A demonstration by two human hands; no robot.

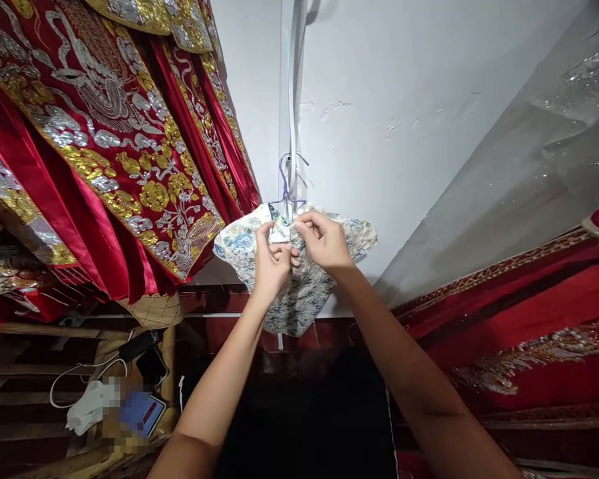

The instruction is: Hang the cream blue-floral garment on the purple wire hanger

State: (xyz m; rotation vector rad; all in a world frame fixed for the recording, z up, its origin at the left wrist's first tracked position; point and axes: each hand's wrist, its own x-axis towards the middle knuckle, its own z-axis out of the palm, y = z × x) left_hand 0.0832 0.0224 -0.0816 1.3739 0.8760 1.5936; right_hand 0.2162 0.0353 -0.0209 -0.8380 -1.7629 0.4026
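Note:
A white shirt with a blue floral print (302, 299) hangs on a purple hanger (284, 179) in front of the wall. At the neck, my left hand (272, 263) has its thumb and fingers closed on the collar's left edge. My right hand (324, 239) pinches the cloth on the other side of the collar, thumb against forefinger. Both hands hide part of the shirt front. The hanger's hook catches on a white fitting along a pale vertical strip (292, 100).
Red garments with gold and silver sequins (130, 133) hang at the left. A bamboo seat (167, 346) at lower left bears a phone (151, 367), a white cable and crumpled tissue (87, 406). At right are clear plastic sheeting (479, 193) and red embroidered cloth (544, 319).

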